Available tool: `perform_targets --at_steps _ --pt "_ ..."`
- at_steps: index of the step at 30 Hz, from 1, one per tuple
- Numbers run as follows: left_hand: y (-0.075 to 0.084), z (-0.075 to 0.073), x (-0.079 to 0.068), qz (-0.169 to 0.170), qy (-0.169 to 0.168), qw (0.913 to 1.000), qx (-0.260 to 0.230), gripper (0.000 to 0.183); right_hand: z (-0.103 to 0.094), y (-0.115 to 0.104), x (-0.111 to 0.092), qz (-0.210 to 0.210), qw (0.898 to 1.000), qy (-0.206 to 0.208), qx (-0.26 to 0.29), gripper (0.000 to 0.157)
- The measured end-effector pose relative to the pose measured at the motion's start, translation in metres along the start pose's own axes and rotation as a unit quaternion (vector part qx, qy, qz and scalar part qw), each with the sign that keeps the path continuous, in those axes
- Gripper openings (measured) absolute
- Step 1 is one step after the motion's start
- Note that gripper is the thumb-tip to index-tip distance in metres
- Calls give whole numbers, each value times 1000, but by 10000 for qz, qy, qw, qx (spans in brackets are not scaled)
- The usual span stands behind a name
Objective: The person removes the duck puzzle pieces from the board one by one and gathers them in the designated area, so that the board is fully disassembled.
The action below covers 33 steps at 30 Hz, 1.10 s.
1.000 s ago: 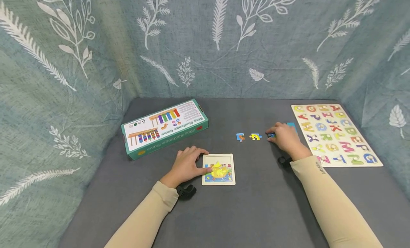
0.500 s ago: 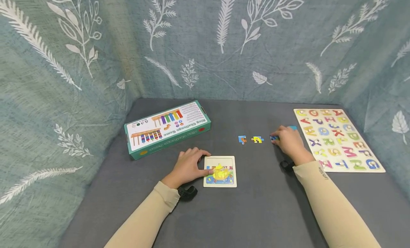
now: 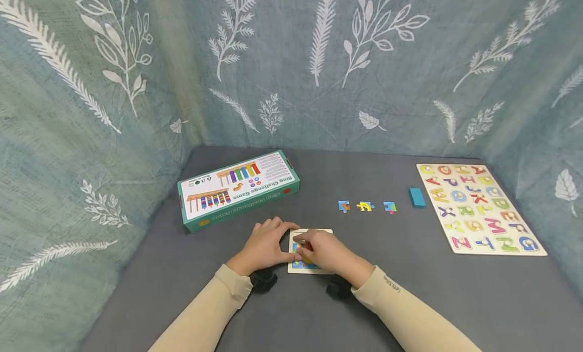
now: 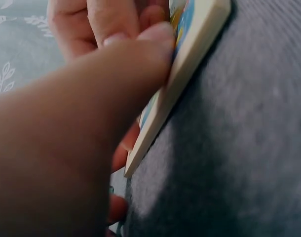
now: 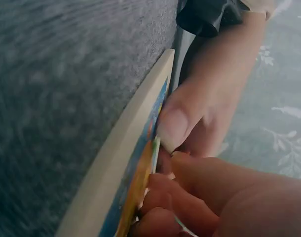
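A small square jigsaw puzzle board (image 3: 310, 272) with a pale wooden rim and a picture lies in front of me. My left hand (image 3: 265, 245) holds its left side, the thumb lying over the rim and the index finger at the far left corner. Over the board, my right hand (image 3: 329, 251) pinches a small puzzle piece (image 5: 156, 150), seen mostly edge-on in the right wrist view. Its fingers cover much of the picture. Three loose pieces lie beyond: a blue and orange piece (image 3: 343, 206), a yellow piece (image 3: 365, 206) and a blue-green piece (image 3: 389, 207).
A green Ring Challenge Game box (image 3: 239, 190) sits at the back left. A teal block (image 3: 416, 198) stands beside the wooden alphabet board (image 3: 483, 210) on the right. A patterned curtain (image 3: 291, 89) hangs behind the grey table (image 3: 282, 316).
The right hand has left the loose pieces at the right and come over to the puzzle board, uncovering the blue-green piece and teal block. The left hand keeps its place on the board.
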<state>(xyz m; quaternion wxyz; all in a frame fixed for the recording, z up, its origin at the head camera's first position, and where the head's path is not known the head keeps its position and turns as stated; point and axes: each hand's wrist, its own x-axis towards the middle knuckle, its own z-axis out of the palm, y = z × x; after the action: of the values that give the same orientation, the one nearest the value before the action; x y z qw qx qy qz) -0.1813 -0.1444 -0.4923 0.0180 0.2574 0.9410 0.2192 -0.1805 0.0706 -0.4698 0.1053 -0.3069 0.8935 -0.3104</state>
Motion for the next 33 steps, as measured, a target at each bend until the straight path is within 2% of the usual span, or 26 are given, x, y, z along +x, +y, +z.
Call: perform_targets --at_steps 2,7,15,18,25,27,29,33 --pt "-2 -1 -2 67 0 10000 30 75 8 2 3 -148 9999 57 4 27" --pt "-4 -1 -2 205 -3 9998 57 78 12 6 -1 -372 9984 426 15 20" --pt "-5 -2 0 120 -162 9998 58 84 14 7 -4 62 9975 594 388 26" --pt "-5 -1 -1 77 -174 9998 42 85 14 8 -4 101 9965 587 595 28" --pt "-1 0 -1 69 -160 9998 30 84 13 12 -5 41 9913 571 1186 16" --pt "0 0 -1 53 -187 9998 16 85 8 13 -6 135 9891 490 1385 15" --pt "0 -1 -2 35 -210 9998 3 85 -4 15 -7 309 9853 580 1579 14" --pt "-1 -4 -2 -2 -214 9998 49 86 -37 24 -9 688 9779 1127 1620 12"
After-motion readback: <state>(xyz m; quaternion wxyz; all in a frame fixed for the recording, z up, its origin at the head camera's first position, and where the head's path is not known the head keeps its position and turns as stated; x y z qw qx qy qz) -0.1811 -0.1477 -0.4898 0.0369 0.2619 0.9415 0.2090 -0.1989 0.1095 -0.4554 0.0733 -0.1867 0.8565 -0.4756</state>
